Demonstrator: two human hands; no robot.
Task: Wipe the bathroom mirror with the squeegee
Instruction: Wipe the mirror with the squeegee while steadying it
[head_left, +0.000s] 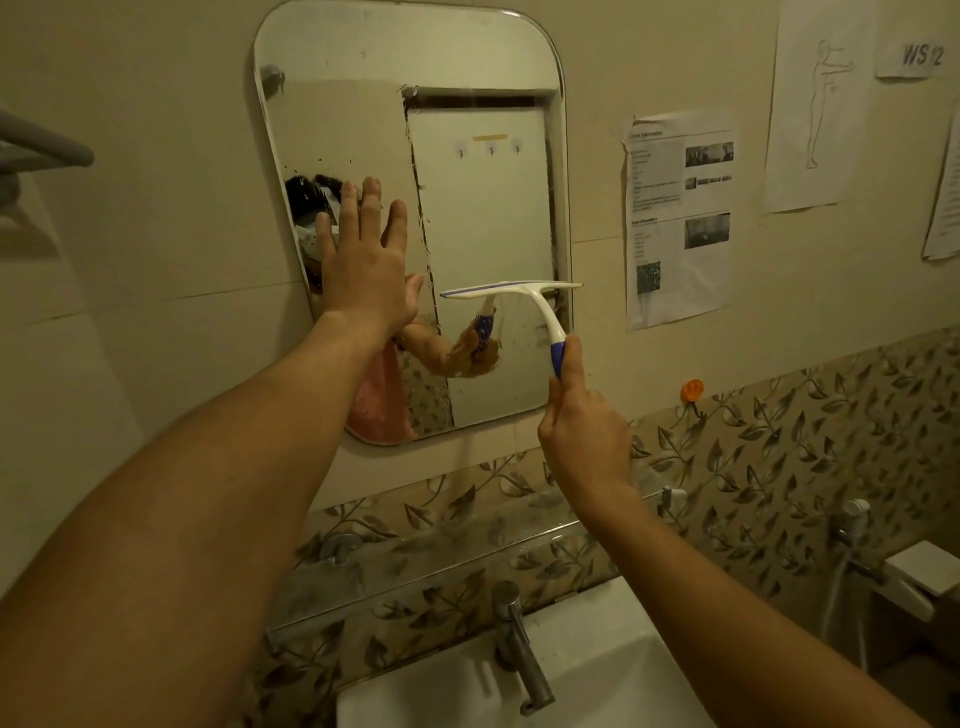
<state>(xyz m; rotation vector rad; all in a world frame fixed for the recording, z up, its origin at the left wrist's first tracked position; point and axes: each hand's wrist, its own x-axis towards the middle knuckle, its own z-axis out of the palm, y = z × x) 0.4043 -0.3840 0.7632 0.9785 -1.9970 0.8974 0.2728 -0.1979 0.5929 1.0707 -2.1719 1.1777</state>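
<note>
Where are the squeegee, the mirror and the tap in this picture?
squeegee (511, 289): head view, on the middle of its white blade bar.
mirror (363, 78): head view, on bare glass near the top.
tap (523, 660): head view, on the metal spout over the sink.

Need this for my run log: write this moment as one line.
left hand: open, flat on mirror | right hand: grips squeegee handle | blade: level, on mirror's lower right

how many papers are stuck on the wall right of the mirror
4: a printed sheet nearest the mirror, a figure drawing up-right of it, a WS 12 label at the top, and a cut-off sheet at the right edge, possibly several layered.
</note>
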